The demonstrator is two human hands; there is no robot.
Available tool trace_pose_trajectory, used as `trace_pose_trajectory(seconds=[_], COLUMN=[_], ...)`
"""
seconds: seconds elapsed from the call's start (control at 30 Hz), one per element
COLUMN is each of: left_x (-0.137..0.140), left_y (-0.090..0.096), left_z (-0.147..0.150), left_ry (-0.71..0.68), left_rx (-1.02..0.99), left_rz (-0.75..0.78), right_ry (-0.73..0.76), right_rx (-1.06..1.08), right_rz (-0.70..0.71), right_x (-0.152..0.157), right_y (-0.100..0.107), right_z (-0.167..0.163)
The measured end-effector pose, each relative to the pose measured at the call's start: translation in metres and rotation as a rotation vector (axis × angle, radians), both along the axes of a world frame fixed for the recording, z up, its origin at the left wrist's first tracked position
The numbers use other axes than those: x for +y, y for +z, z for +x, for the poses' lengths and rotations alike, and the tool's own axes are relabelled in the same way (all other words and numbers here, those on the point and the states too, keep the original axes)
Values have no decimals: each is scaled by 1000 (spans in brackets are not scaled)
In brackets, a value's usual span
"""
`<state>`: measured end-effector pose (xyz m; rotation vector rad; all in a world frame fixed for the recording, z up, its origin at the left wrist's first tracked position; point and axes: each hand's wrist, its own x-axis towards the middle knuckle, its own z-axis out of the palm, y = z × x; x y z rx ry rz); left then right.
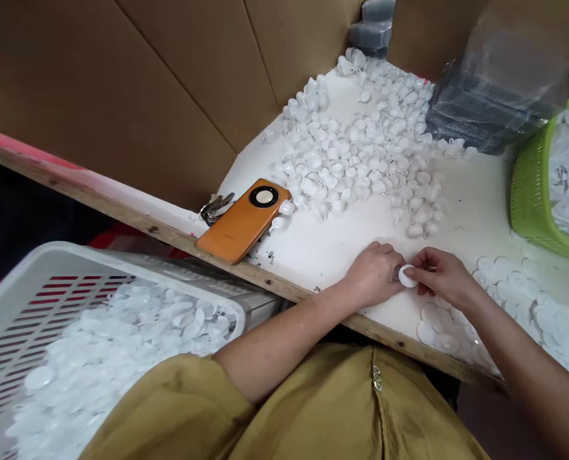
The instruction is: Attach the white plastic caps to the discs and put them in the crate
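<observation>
Head view: I see the right hand (432,275) pinching a white disc (407,276) over the table (325,246), just beside the left hand (374,273), whose grip I cannot tell. The disc looks light, stiff and slick; I'd hold its rim.

A wooden strip (279,285) edges the white worktop (334,246), which carries a loose heap of small white cup-shaped pieces (351,163); an orange phone (236,231) lies at the front edge, left, with keys (216,207) just beside it. Flat white discs (518,297) overlap at front right; a green basket (528,191) stands behind them; dark plastic-wrapped packs (480,112) stand farther back.
</observation>
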<state>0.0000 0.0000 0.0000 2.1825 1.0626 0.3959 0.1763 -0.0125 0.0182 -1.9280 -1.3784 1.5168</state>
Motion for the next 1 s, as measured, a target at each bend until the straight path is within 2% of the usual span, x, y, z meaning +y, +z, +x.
trace_pose_trajectory(seconds=[0.13,0.23,0.4,0.53,0.63,0.8,0.9,0.97,1.0], left_x=[4,14,42,50,43,17,0,-10,-14], left_y=[9,17,27,33,33,27,39,54,62], left_z=[0,6,20,24,21,16,-12,-58,-91], left_ry=[-11,-41,-186,-219,-190,-125,-59,37,99], left_rx=[22,165,418,533,508,260,145,146,173], left_rz=[-64,-104,-266,-259,-245,-128,-157,-177,-176], right_ry=[75,112,130,110,85,65,113,49,-11], right_rx=[-45,-55,-74,-78,-51,38,123,-15,-167], right_rz=[-15,-40,-124,-109,-84,84,181,304,373], right_x=[3,5,10,14,11,-9,-24,-27,-27], right_y=[1,3,4,3,-1,-5,3,11,14], right_z=[2,3,2,1,1,-9,-3,19,35])
